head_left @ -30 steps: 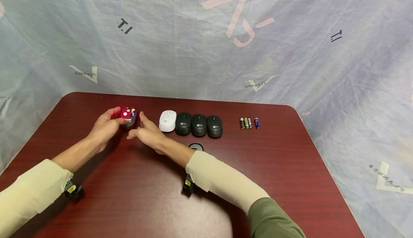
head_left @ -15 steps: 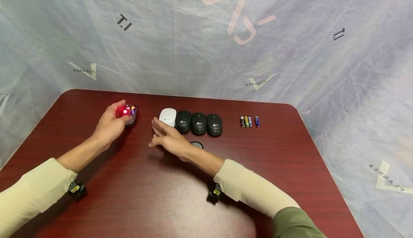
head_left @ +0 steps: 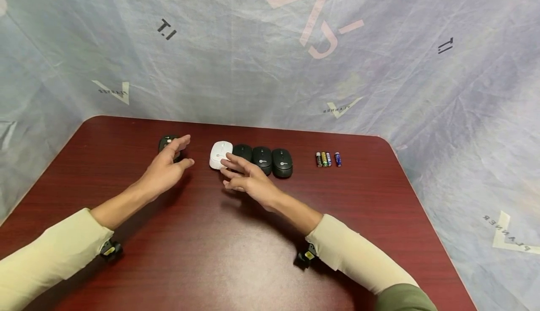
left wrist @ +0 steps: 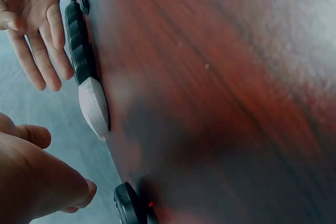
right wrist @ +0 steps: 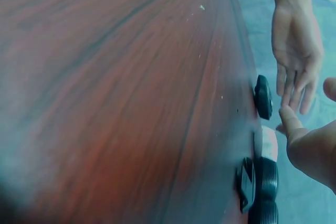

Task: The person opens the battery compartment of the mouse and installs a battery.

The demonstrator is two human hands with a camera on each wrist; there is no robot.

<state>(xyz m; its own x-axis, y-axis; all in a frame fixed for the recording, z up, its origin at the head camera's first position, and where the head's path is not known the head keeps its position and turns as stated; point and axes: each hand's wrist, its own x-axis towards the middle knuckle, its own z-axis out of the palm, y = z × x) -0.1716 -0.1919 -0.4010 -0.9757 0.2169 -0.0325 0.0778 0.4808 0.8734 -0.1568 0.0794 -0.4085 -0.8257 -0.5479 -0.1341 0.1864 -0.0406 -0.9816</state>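
My left hand [head_left: 162, 173] hovers with relaxed fingers partly over a dark mouse [head_left: 165, 140] that lies underside up at the table's back left. Its fingers hide much of that mouse; a faint red glow shows beside the mouse [left wrist: 127, 205] in the left wrist view. With fingers spread and holding nothing, my right hand [head_left: 256, 184] is in front of the row, overlapping the white mouse [head_left: 220, 151] and the nearest black mouse [head_left: 242, 151]. A small dark cover [right wrist: 245, 184] lies in front of the row in the right wrist view, but my right hand hides it from the head camera.
Two more black mice, one in the middle [head_left: 262, 157] and one at the right end [head_left: 282, 162], complete the row. Farther right lie several small batteries [head_left: 324, 159], one blue battery [head_left: 338, 159] set apart. A grey printed cloth [head_left: 236, 67] hangs behind the dark red table [head_left: 358, 217].
My left hand has let go of the upturned mouse and moved slightly right; the bright red light no longer shows on its fingers. My right hand has drawn away to the right.
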